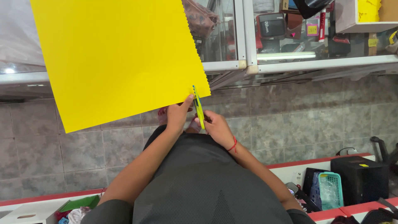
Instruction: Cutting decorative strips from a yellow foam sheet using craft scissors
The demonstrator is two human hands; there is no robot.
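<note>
Scissors (199, 108) with green handles sit in my right hand (217, 128), fingers curled tight around the handles, blades pointing up into the lower corner of the yellow sheet (116, 58). My left hand (178, 114) pinches that sheet's bottom edge just beside the blades, thumb pressed on the paper. Its right edge is cut in a zigzag. Below lies the grey tiled floor (311, 120); beyond the sheet stands a glass display cabinet (290, 45).
</note>
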